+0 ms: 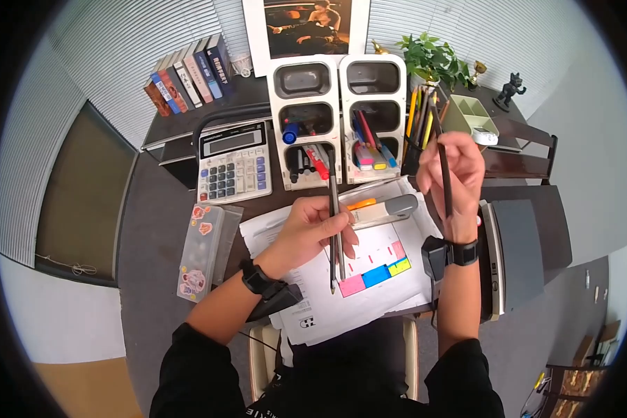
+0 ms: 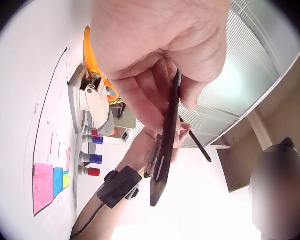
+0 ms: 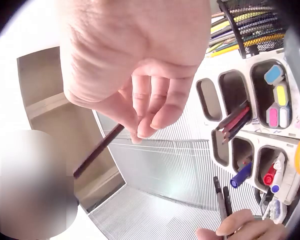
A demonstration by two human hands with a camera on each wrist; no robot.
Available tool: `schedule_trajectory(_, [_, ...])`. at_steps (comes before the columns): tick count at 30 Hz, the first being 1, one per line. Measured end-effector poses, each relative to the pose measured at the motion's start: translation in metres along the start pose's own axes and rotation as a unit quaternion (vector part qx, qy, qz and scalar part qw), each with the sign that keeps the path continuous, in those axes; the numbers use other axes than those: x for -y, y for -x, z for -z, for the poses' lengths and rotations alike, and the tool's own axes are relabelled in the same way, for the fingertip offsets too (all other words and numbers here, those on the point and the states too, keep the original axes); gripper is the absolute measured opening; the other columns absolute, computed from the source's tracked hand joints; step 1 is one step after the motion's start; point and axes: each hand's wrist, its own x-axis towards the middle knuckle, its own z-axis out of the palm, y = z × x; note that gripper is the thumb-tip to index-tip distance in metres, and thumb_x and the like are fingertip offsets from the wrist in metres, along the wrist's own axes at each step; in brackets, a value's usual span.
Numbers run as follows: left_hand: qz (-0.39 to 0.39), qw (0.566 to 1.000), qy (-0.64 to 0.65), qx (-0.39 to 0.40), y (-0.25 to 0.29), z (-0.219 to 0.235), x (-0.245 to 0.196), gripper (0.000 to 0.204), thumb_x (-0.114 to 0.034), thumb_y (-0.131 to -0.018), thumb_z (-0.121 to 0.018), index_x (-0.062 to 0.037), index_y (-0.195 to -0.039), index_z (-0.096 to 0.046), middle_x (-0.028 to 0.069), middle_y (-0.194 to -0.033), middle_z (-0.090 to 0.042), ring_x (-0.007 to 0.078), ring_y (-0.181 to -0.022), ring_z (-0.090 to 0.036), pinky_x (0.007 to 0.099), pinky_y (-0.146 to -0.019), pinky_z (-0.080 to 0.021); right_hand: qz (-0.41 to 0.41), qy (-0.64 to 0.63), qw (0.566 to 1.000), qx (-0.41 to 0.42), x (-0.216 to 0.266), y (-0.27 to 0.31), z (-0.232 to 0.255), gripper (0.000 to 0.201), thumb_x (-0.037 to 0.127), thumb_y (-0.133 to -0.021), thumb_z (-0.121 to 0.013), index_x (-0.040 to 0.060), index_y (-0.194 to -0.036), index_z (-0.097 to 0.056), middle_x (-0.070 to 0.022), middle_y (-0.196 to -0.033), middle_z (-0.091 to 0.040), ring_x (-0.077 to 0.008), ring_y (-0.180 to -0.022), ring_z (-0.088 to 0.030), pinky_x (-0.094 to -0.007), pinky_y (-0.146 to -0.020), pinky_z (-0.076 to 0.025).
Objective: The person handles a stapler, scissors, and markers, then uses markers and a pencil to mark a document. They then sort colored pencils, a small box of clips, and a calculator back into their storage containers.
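Note:
My left hand [image 1: 310,226] holds two slim dark pencils [image 2: 165,155] side by side, over a printed sheet [image 1: 303,279] with coloured blocks. One sharpened tip faces the camera in the left wrist view. Raised at the right, my right hand [image 1: 461,167] pinches another dark pencil [image 3: 99,151] between thumb and fingertips. In the head view that pencil stands nearly upright and overlaps the black mesh pen cup [image 1: 412,157], where several pencils [image 1: 414,115] stand. Beside the left hand lie a grey and white stapler [image 1: 390,210] and orange-handled scissors [image 2: 91,57].
Two white organizers [image 1: 341,125] with dark compartments stand at the back, holding markers [image 1: 317,164], coloured pencils [image 1: 366,129] and highlighters [image 1: 375,157]. Left of them are a calculator [image 1: 235,164] and a sticker-covered case [image 1: 202,244]. A dark grey box-shaped device [image 1: 522,251] stands at the right.

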Motion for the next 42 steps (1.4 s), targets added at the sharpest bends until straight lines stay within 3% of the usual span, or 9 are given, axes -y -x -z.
schedule_trajectory(7, [-0.016, 1.0, 0.009, -0.006, -0.003, 0.003, 0.003, 0.029, -0.025, -0.095, -0.069, 0.0021, -0.102, -0.06, 0.017, -0.079, -0.071, 0.0277, -0.065, -0.071, 0.036, -0.058, -0.057, -0.061, 0.146, 0.986, -0.057, -0.01, -0.006, 0.002, 0.017, 0.0, -0.094, -0.063, -0.0019, -0.111, -0.061, -0.0127, -0.087, -0.071, -0.0107, -0.061, -0.061, -0.0222, -0.054, -0.048])
schedule_trajectory(16, [-0.001, 1.0, 0.005, -0.02, -0.002, 0.005, 0.007, 0.026, -0.024, -0.096, -0.068, -0.0001, -0.102, -0.061, 0.0168, -0.08, -0.071, 0.0266, -0.066, -0.07, 0.0377, -0.061, -0.058, -0.147, 0.192, 0.967, -0.08, -0.036, -0.005, 0.009, 0.034, 0.0, -0.095, -0.063, 0.0024, -0.129, -0.062, -0.001, -0.09, -0.068, -0.0037, -0.062, -0.056, -0.0196, -0.054, -0.043])
schedule_trajectory(20, [-0.014, 1.0, 0.013, 0.006, -0.004, 0.013, 0.01, 0.024, -0.023, -0.097, -0.066, -0.0004, -0.103, -0.062, 0.016, -0.084, -0.071, 0.0259, -0.071, -0.071, 0.038, -0.064, -0.059, -0.16, 0.24, 0.956, -0.054, -0.029, -0.004, 0.009, 0.06, -0.01, -0.09, -0.052, 0.0065, -0.147, -0.044, -0.0058, -0.103, -0.067, -0.0074, -0.068, -0.06, -0.0239, -0.06, -0.05])
schedule_trajectory(23, [-0.015, 1.0, 0.019, 0.001, -0.005, 0.023, 0.012, 0.022, -0.021, -0.097, -0.066, -0.0006, -0.105, -0.062, 0.0179, -0.084, -0.071, 0.0284, -0.07, -0.071, 0.0393, -0.064, -0.059, -0.173, 0.235, 0.955, -0.063, -0.025, -0.006, 0.013, 0.059, -0.01, -0.089, -0.052, 0.0046, -0.145, -0.045, -0.008, -0.106, -0.068, -0.0106, -0.072, -0.066, -0.0252, -0.063, -0.052])
schedule_trajectory(27, [-0.025, 0.999, 0.012, 0.016, -0.01, 0.031, 0.009, 0.023, -0.021, -0.097, -0.066, 0.0008, -0.104, -0.062, 0.0182, -0.083, -0.071, 0.029, -0.069, -0.071, 0.0402, -0.064, -0.059, -0.155, 0.234, 0.958, -0.064, -0.021, -0.006, 0.01, 0.051, -0.01, -0.087, -0.054, 0.0027, -0.137, -0.053, -0.0067, -0.098, -0.068, -0.0108, -0.069, -0.066, -0.025, -0.062, -0.052])
schedule_trajectory(28, [-0.023, 1.0, 0.015, 0.009, -0.008, 0.029, 0.008, 0.024, -0.021, -0.096, -0.067, 0.0012, -0.104, -0.061, 0.0182, -0.083, -0.071, 0.0289, -0.069, -0.071, 0.0403, -0.064, -0.059, -0.141, 0.234, 0.959, -0.074, -0.025, -0.005, 0.008, 0.034, -0.006, -0.087, -0.058, 0.0003, -0.12, -0.059, -0.0061, -0.089, -0.067, -0.0106, -0.064, -0.064, -0.0263, -0.059, -0.049])
schedule_trajectory(32, [-0.027, 1.0, 0.009, 0.006, -0.009, 0.026, 0.007, 0.026, -0.022, -0.095, -0.068, 0.0013, -0.103, -0.061, 0.0175, -0.083, -0.071, 0.0277, -0.067, -0.07, 0.0381, -0.064, -0.058, -0.156, 0.323, 0.933, -0.042, -0.023, -0.003, 0.006, 0.013, 0.002, -0.086, -0.064, 0.0008, -0.098, -0.059, -0.0077, -0.076, -0.066, -0.0149, -0.057, -0.06, -0.0304, -0.055, -0.046])
schedule_trajectory(39, [-0.026, 1.0, 0.001, 0.0, -0.01, 0.027, 0.005, 0.026, -0.022, -0.095, -0.068, 0.0014, -0.102, -0.061, 0.0172, -0.081, -0.071, 0.0274, -0.066, -0.07, 0.0385, -0.062, -0.058, -0.123, 0.38, 0.915, 0.056, -0.011, -0.004, 0.006, 0.009, 0.0, -0.086, -0.064, 0.0007, -0.096, -0.063, -0.0043, -0.069, -0.061, -0.0099, -0.056, -0.056, -0.0252, -0.051, -0.042])
schedule_trajectory(42, [-0.021, 1.0, -0.002, -0.001, -0.009, 0.028, 0.006, 0.027, -0.023, -0.095, -0.069, 0.0014, -0.102, -0.061, 0.0175, -0.081, -0.071, 0.0279, -0.066, -0.07, 0.0388, -0.062, -0.058, -0.102, 0.441, 0.887, 0.091, -0.01, -0.003, 0.015, 0.008, 0.0, -0.082, -0.068, -0.0007, -0.09, -0.069, -0.0098, -0.072, -0.066, -0.0213, -0.064, -0.065, -0.0329, -0.058, -0.048])
